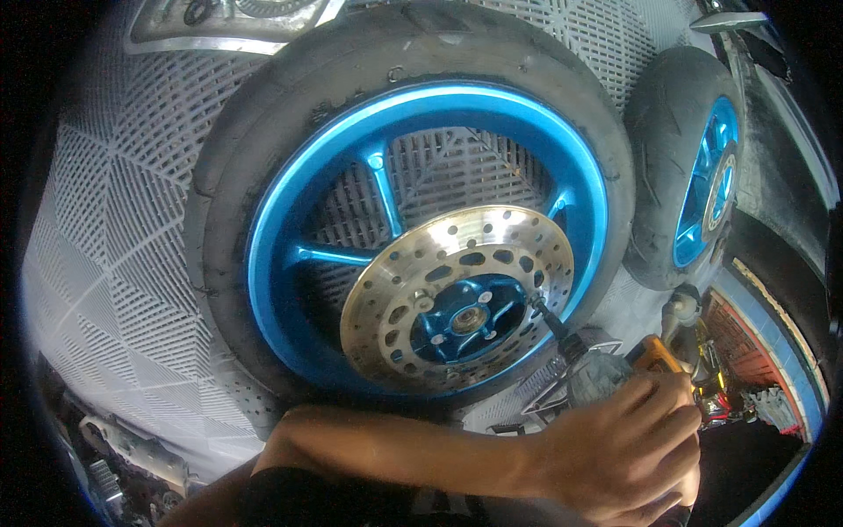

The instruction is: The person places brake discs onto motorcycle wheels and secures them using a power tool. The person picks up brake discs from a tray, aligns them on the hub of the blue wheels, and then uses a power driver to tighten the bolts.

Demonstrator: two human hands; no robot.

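Observation:
A large wheel (291,184) with a blue rim and black tyre lies in front of me, and a drilled brake disc (421,235) sits on its hub. A forearm reaches in from the lower left; by its bend I take it for my left. My left hand (619,439) is wrapped round a power driver (600,376), fingers closed. The tool's dark shaft (555,327) points at the disc's right side, its tip at a bolt (534,300). Another bolt (423,300) stands up on the disc's left side. My right hand does not show clearly.
A second blue-rimmed wheel (685,167) stands at the right. Grey slatted floor tiles (132,220) lie under the wheel. A metal-edged panel (224,26) is at the far left, metal parts (132,457) at the lower left, and mixed gear (720,369) at the right.

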